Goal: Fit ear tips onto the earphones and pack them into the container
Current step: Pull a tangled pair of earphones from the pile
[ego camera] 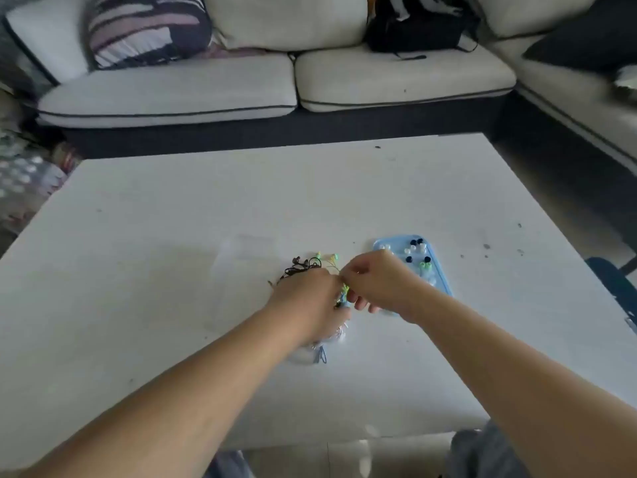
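Your left hand (306, 298) and right hand (375, 282) meet fingertip to fingertip, pinching a green-blue earphone (344, 295) over the white table (172, 236); at two o'clock, just beside, the blue tray (439, 267) holds loose ear tips (415, 251); dark tangled earphones (301, 265) lie at eleven o'clock

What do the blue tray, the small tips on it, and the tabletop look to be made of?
Blue tray: likely moulded plastic, smooth with rounded corners and a raised rim. Tips: probably soft silicone or rubber, tiny white and dark rounded caps, too small to confirm. Tabletop: matte white, scuffed, perhaps laminate or painted board.
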